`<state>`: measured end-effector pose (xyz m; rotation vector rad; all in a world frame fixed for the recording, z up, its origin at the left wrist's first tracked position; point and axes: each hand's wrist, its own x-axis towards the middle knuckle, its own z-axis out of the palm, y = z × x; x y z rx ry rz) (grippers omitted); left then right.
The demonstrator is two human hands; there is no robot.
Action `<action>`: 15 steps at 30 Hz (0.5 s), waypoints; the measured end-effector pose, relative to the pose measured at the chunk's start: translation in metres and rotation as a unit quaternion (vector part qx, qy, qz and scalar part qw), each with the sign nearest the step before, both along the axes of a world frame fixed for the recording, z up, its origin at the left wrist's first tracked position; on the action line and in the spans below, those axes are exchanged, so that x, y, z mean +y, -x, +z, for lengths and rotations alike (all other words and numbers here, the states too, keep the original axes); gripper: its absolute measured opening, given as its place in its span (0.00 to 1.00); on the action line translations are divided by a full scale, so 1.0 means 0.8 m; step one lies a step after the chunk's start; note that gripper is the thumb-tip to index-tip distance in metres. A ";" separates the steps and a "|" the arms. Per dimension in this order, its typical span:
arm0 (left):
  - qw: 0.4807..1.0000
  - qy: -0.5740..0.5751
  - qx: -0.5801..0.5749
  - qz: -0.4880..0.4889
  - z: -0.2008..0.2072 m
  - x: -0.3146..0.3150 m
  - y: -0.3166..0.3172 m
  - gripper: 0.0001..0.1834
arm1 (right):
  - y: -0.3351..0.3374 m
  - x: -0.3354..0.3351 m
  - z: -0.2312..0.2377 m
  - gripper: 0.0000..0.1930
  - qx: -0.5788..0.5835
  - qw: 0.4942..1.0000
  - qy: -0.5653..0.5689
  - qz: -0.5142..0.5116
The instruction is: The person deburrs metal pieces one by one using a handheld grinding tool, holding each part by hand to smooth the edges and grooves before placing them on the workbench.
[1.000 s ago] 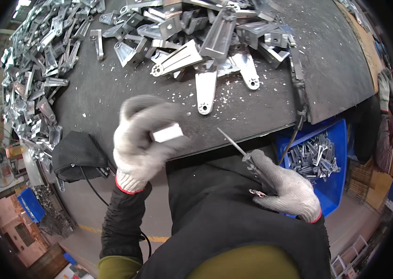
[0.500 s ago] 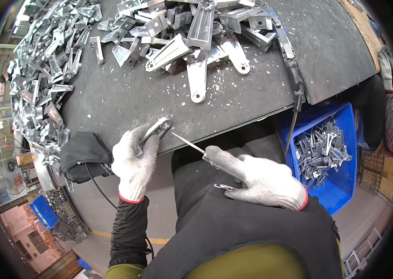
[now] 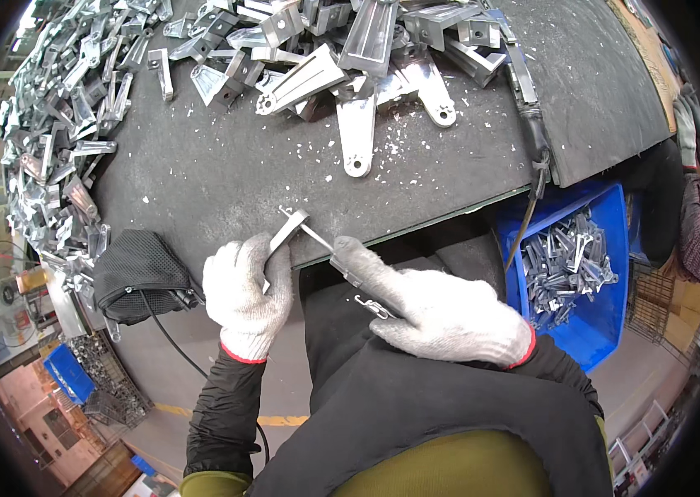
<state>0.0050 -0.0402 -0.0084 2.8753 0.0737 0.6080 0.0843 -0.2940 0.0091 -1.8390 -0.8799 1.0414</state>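
My left hand (image 3: 248, 290), in a white knit glove with a red cuff edge, is closed on a small silver metal bracket (image 3: 285, 232) by the table's front edge. The bracket's narrow end points up and away from me. My right hand (image 3: 441, 315), gloved alike, is wrapped round a slim hand tool with a thin rod-like tip (image 3: 317, 238). That tip meets the bracket's far end and seems to pass through it, a short piece showing beyond. A bent wire clip (image 3: 373, 307) sticks out by my right thumb; most of the tool's handle is hidden.
Larger metal brackets (image 3: 357, 132) lie heaped on the dark table (image 3: 226, 174), with white chips around them. More brackets (image 3: 77, 116) pile up at left. A black mesh pouch (image 3: 139, 277) with a cable sits at the left edge. A blue bin (image 3: 607, 319) of small parts stands at right.
My right hand has moved left and slightly up, bringing the tool's tip from beside the bracket onto its end. The bracket has turned in my left hand and now shows its narrow side.
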 end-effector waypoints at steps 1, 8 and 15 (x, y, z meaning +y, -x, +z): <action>1.000 0.003 -0.001 0.000 0.000 0.000 -0.002 0.12 | 0.004 0.002 0.009 0.47 -0.057 0.998 0.020 -0.005; 1.000 -0.003 -0.004 0.014 0.012 -0.007 -0.013 0.11 | 0.018 0.007 0.031 0.44 -0.074 0.990 0.109 -0.045; 0.984 0.160 -0.055 0.050 0.055 0.032 -0.066 0.09 | -0.019 -0.023 0.080 0.44 -0.062 0.973 0.217 0.039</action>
